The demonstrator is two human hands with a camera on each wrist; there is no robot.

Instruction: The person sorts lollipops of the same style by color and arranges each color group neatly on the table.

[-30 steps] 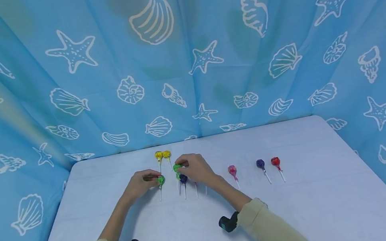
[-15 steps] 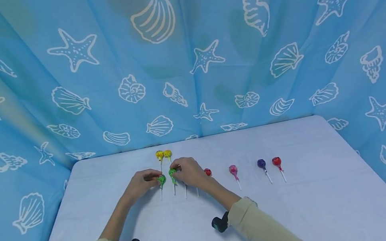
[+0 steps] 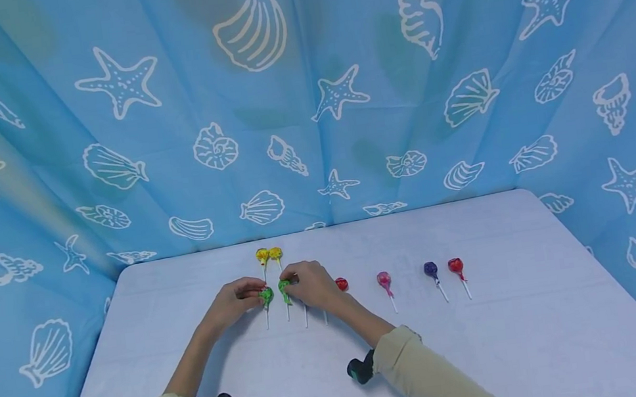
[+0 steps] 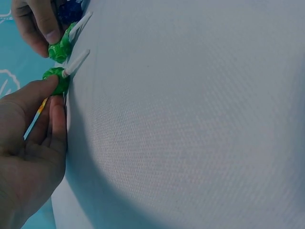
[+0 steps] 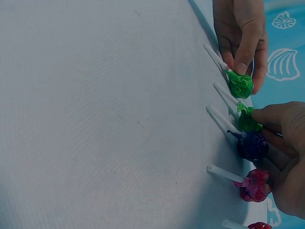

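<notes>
On the white cloth-covered counter (image 3: 519, 333): one round green-wrapped lollipop (image 3: 267, 295), white-sticked; left hand's grip (image 3: 234, 301) pinches its head. Just right, second green-wrapped lollipop (image 5: 247, 118); right hand's grip (image 3: 315, 286) pinches it. Dark-blue-wrapped lollipop (image 5: 253, 146) lies just beside.

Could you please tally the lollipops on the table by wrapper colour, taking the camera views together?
Yellow lollipops: 2
Green lollipops: 2
Dark purple lollipops: 2
Pink lollipops: 2
Red lollipops: 2
Total: 10
</notes>
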